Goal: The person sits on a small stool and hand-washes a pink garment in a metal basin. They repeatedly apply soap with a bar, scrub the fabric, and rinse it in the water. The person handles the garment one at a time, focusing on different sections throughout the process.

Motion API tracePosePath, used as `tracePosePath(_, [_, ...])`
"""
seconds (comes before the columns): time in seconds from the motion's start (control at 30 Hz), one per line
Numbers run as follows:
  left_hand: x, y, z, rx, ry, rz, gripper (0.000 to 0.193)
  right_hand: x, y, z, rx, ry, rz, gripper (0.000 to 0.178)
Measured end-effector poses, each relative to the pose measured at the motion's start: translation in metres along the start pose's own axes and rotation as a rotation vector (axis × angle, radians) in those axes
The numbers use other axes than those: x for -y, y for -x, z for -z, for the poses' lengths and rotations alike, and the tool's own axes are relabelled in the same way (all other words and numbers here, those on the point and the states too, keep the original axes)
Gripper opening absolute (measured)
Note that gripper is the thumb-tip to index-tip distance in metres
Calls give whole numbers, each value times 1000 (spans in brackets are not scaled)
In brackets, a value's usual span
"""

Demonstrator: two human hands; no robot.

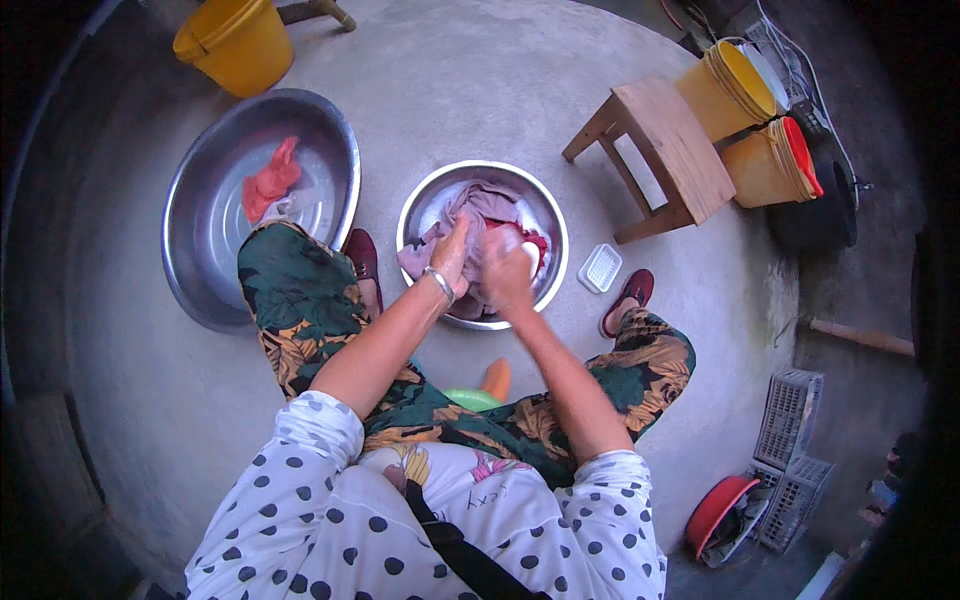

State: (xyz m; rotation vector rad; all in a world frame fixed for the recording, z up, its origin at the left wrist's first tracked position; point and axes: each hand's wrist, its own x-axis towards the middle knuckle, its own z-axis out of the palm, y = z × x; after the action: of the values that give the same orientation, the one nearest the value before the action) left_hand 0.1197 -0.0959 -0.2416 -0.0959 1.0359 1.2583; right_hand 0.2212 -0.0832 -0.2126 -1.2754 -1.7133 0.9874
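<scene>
A round metal basin (pixel 553 200) stands on the floor between my feet. In it lies a wet mauve garment (pixel 487 200), with dark red cloth (pixel 540 241) at its right side. My left hand (pixel 452 252) grips a bunched part of the mauve garment near the basin's middle. Close beside it, my right hand (pixel 507 268) is smeared by motion and closed around a white bar of soap (pixel 531 256), over the cloth. Just right of the basin, a white slotted soap dish (pixel 600 268) rests on the floor.
At the left stands a larger metal basin (pixel 190 215) holding a coral-red cloth (pixel 271 180). A wooden stool (pixel 672 140) is at the right, by yellow buckets (pixel 735 92). A yellow bucket (pixel 235 45) stands far left. Grey crates (pixel 788 418) and a red basin (pixel 712 505) sit lower right.
</scene>
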Motion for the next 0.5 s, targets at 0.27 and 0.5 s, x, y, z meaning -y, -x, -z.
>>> tracePosePath(0.27, [31,-18,15,25,-124,0,28,-27,2,-4,125,457,556,17])
tracePosePath(0.5, [11,25,-24,308,-2,195,54,-33,-37,17,35,111,-345,47])
